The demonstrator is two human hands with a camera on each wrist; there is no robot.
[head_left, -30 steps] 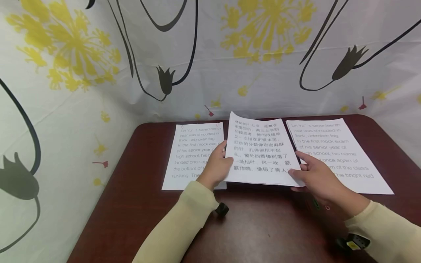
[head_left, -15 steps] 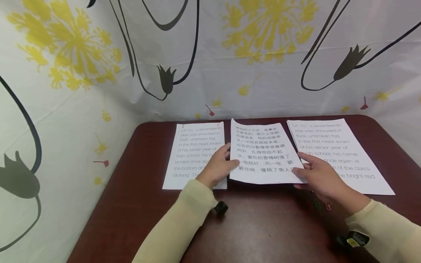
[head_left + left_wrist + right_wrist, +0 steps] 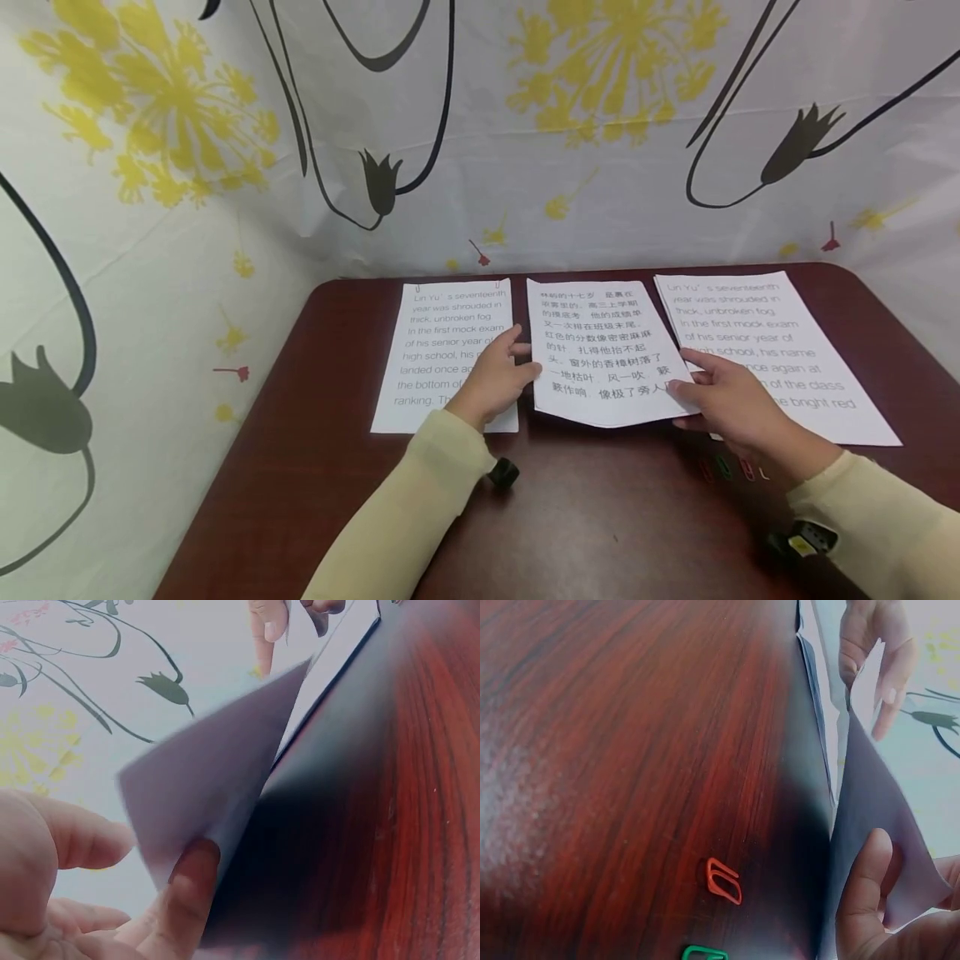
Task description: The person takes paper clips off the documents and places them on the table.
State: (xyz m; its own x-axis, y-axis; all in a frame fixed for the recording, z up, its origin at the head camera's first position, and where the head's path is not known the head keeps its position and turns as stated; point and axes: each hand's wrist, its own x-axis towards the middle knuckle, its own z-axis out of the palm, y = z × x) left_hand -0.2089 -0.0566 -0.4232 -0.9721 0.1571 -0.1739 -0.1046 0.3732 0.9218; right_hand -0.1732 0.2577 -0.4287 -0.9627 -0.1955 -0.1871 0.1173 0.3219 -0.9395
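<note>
As papers (image 3: pixel 600 350), centre frame, dip flatter, apparently nearer the table (image 3: pixel 562 508), left hand (image 3: pixel 495 379) and right hand (image 3: pixel 731 404) pinch opposite edges.

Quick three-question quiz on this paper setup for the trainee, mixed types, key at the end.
1. True or false: the right hand grips the middle paper, the one with Chinese characters, near its lower right corner.
2. Which paper has clips on its top edge?
A) the middle paper
B) the left paper
C) the right paper
3. Fill in: in the right wrist view, the orange-red clip lies on the table near a ____ , which is cut off by the frame.

Key: 1. True. 2. B. 3. green clip.
</note>
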